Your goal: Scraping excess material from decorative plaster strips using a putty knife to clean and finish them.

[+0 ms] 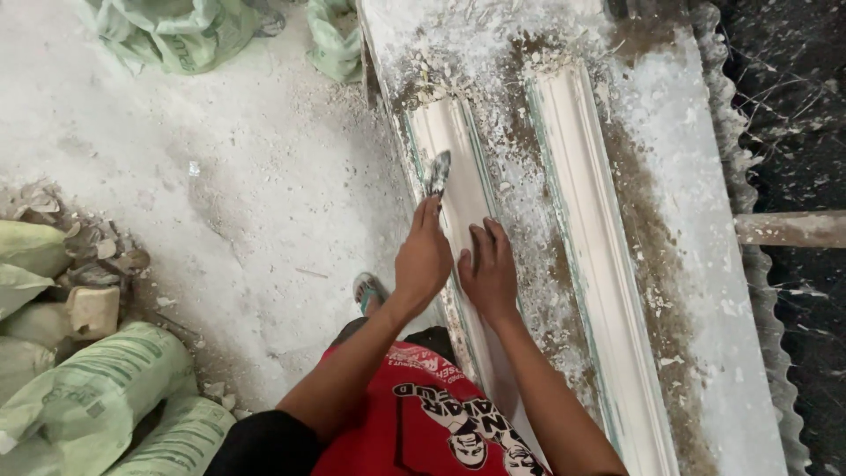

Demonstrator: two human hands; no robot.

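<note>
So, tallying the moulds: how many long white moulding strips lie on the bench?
2: the left strip under both hands, left hand holding a scraper; the right strip beside it. Dust may hide others.

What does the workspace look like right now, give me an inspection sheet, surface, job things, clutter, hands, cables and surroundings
Surface: long bench, caked with white plaster dust and crumbs.
Job's things: two long white mouldings, near one under the hands, far one beside it; scraper on the near moulding.
Clutter: plaster bits between the mouldings; rubble on the floor.
Hands: left hand holds the scraper; right hand lies flat on the near moulding.
Cables: nothing seen.
Surroundings: dusty floor, green sacks at left and top, corrugated sheet along the bench's right edge.
</note>
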